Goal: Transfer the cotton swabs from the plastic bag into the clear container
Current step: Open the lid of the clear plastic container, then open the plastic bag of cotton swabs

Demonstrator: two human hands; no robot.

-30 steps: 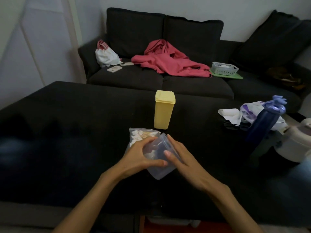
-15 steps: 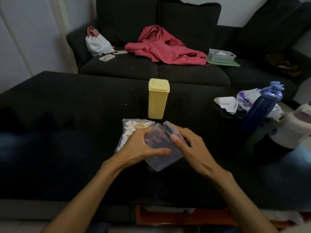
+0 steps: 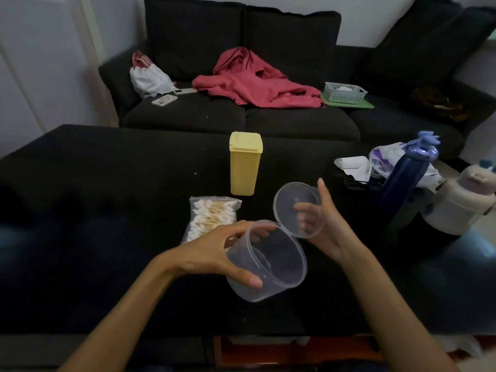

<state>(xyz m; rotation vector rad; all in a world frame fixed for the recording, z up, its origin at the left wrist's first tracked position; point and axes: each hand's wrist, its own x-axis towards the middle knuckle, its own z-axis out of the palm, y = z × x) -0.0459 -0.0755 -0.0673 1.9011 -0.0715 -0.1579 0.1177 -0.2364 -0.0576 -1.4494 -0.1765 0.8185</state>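
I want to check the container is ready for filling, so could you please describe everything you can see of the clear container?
The clear container is a round tub of thin, see-through plastic, with a rim around its mouth. It is open and looks empty. The left hand holds it above the table, tilted with its mouth towards the camera, thumb on the near wall and fingers on the far side. Its lid, off, is in the right hand, edge close to the rim.

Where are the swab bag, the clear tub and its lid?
swab bag (image 3: 212, 216): head view, on the swabs inside
clear tub (image 3: 279, 264): head view, inner wall
lid (image 3: 295, 194): head view, upper part
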